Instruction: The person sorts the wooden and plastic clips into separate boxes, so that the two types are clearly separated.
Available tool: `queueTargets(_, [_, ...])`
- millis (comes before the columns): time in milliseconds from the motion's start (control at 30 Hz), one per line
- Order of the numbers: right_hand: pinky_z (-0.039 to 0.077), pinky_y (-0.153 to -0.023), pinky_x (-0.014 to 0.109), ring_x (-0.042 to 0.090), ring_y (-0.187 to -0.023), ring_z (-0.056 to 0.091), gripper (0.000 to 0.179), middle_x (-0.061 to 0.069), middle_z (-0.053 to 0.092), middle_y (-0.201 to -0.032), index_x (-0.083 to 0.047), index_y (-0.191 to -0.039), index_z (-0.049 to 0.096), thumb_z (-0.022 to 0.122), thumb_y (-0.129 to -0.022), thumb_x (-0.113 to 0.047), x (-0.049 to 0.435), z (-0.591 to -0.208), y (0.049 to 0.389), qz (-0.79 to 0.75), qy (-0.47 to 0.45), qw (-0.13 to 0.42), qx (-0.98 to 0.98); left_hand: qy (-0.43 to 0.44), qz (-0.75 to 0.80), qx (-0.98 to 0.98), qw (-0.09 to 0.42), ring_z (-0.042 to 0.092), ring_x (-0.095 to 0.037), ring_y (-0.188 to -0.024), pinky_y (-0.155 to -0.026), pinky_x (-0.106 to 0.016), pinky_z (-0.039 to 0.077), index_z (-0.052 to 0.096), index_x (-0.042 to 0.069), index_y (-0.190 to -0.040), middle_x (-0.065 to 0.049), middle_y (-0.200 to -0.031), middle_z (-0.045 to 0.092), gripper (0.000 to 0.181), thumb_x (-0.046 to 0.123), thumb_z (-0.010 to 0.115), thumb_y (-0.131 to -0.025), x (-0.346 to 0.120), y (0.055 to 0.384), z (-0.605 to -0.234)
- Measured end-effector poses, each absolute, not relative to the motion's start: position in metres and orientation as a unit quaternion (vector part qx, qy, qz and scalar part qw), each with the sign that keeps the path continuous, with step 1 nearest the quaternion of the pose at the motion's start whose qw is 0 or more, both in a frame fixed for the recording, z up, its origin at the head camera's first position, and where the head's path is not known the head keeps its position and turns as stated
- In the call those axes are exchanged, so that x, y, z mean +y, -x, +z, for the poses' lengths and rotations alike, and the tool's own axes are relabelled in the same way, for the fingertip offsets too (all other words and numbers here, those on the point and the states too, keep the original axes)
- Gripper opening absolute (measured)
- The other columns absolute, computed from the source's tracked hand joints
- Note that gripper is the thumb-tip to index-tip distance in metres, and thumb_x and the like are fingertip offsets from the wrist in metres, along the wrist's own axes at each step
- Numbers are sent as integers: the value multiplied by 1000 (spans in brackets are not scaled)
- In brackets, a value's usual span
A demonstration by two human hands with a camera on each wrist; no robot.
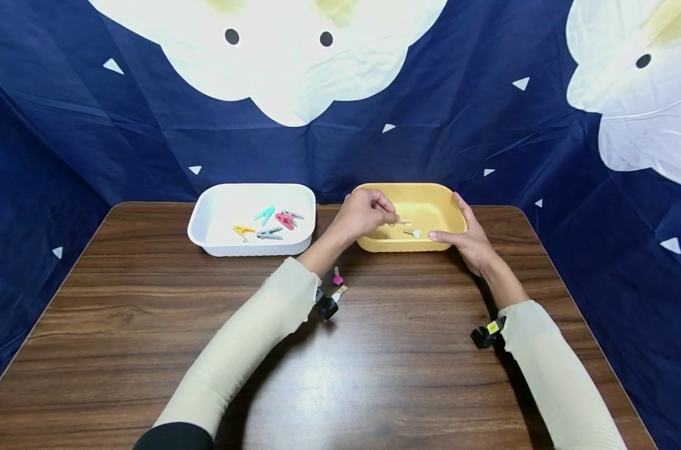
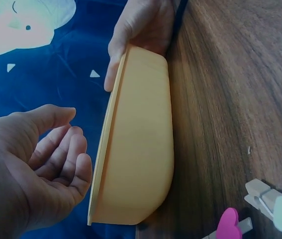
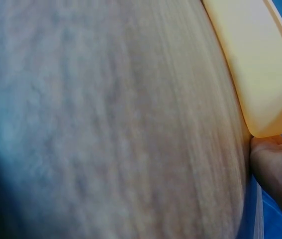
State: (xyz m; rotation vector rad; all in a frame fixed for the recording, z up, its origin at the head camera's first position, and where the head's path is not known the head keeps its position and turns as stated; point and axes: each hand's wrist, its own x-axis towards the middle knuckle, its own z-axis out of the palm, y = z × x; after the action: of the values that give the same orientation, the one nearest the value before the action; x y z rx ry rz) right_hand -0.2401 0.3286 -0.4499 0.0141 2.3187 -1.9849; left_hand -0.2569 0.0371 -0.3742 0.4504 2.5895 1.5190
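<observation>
My left hand [image 1: 368,209] is over the left part of a yellow plastic tub [image 1: 413,246]. In the left wrist view its fingers [image 2: 76,154] are loosely bent, the thumb apart from them, and nothing shows between. Just by the fingertips in the head view is a small wooden clip [image 1: 403,222]. Another small clip with a white heart [image 1: 415,233] lies on the tub's floor. My right hand [image 1: 471,240] grips the tub's right end, thumb over the front rim; in the right wrist view the hand [image 3: 279,162] is partly cut off.
Left of the tub stands a white plastic tub [image 1: 196,228] holding several coloured clothes pegs [image 1: 286,220]. On the wooden table [image 1: 374,375] lie a clip with a pink heart [image 1: 337,277] and a clip with a white ornament [image 1: 339,292], near my left wrist. A blue cloth [image 1: 430,150] hangs behind.
</observation>
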Motion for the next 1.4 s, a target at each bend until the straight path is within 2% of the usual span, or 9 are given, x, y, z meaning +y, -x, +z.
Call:
queueTargets(200, [20, -143, 34, 23, -175, 18, 119, -5, 4, -193, -31, -184, 9, 84, -96, 0, 328, -450, 240, -644, -6, 44, 764, -158, 514, 840, 69, 65, -10, -74, -66, -24, 47, 84, 12, -92, 2, -80, 77, 9, 16, 92, -93, 31, 250, -371])
queueTargets(500, [18, -143, 35, 21, -175, 17, 120, -6, 5, -193, -33, -184, 9, 84, -96, -1, 329, -451, 240, -641, -6, 42, 767, -166, 514, 838, 77, 64, -10, -75, -66, -24, 47, 84, 13, -93, 5, -77, 74, 9, 18, 91, -93, 18, 244, -371])
queueTargets(767, [22, -142, 32, 21, -174, 19, 120, -6, 6, -192, -35, -183, 10, 84, -96, -1, 329, -451, 240, -645, -9, 44, 763, -174, 511, 837, 86, 64, -7, -81, -71, -22, 48, 86, 13, -93, 4, -87, 82, 7, 17, 91, -92, 5, 237, -375])
queueTargets(1000, [24, -141, 31, 21, -174, 20, 119, -6, 6, -192, -36, -183, 10, 84, -97, -2, 328, -449, 239, -643, -11, 47, 764, -178, 517, 832, 93, 60, -9, -79, -70, -25, 46, 85, 10, -92, 7, -76, 74, 8, 16, 91, -91, -7, 231, -382])
queueTargets(1400, [24, -141, 32, 21, -174, 18, 117, -5, 5, -192, -33, -183, 11, 83, -97, -1, 327, -450, 238, -649, -8, 40, 759, -172, 522, 827, 117, 65, -11, -72, -66, -25, 46, 83, 10, -94, 8, -70, 68, 10, 16, 91, -91, -22, 220, -387])
